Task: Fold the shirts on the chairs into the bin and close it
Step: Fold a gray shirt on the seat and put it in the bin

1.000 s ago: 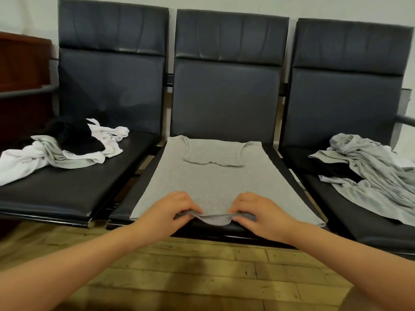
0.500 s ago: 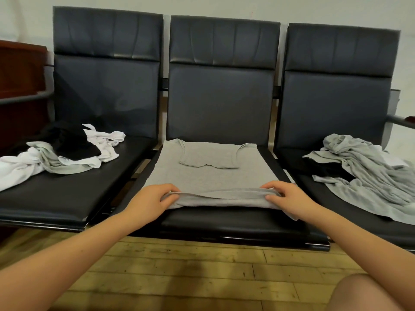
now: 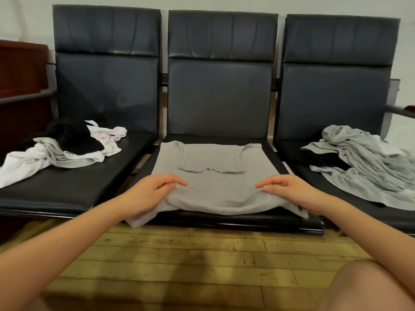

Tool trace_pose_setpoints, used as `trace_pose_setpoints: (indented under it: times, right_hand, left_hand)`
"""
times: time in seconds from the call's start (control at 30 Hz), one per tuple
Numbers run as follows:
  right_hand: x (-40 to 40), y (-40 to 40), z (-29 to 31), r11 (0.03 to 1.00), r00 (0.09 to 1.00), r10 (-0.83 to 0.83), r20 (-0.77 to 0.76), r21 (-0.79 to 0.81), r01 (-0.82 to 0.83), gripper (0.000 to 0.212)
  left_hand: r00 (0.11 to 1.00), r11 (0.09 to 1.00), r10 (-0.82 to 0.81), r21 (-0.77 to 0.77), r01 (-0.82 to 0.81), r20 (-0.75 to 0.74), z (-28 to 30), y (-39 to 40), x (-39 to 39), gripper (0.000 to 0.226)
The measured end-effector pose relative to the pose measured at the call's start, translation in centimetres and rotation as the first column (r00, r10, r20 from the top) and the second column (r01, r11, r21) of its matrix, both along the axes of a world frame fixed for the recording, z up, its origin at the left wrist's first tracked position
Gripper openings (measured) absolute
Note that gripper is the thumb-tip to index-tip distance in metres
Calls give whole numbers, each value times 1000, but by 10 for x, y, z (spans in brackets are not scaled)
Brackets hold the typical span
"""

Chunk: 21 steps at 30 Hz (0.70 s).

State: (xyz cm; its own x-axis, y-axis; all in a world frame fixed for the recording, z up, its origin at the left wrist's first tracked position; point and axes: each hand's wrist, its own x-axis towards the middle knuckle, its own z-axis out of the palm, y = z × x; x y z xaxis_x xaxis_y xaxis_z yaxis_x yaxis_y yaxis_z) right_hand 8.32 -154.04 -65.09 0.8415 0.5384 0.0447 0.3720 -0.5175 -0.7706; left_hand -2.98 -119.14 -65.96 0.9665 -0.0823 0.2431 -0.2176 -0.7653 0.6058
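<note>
Grey shirt [image 3: 215, 176] spread flat on middle chair [image 3: 215, 95], sleeves tucked in, hem doubled back; crumpled shirts [image 3: 67, 149] left, grey heap [image 3: 368, 162] right.

Three chairs [image 3: 219, 95], two hands [image 3: 155, 194], three lots of clothing [image 3: 211, 187]

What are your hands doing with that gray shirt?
Left hand and right hand gripping gray shirt at near fold, middle seat. Clothes heaps on both side seats. No bin visible.
</note>
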Motion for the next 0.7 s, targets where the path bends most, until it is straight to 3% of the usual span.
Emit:
trace_pose_setpoints:
  times: [0.17, 0.4, 0.57, 0.7]
  right_hand:
    - [3, -15, 8, 998, 998, -55, -16, 21, 55, 24]
    - [24, -17, 1, 964, 962, -254, 100, 112, 243, 16]
    - [61, 3, 11, 943, 932, -329, 153, 106, 315, 21]
    - [104, 24, 24, 930, 913, -366, 182, 44, 364, 24]
  left_hand:
    - [997, 997, 60, 47, -62, 44, 10, 17, 0, 22]
    - [980, 992, 121, 37, -117, -157, 2, 54, 14, 23]
    - [973, 973, 216, -61, -221, -86, 19, 65, 47, 22]
    - [968, 962, 250, 109, -249, 2, 38, 70, 97, 22]
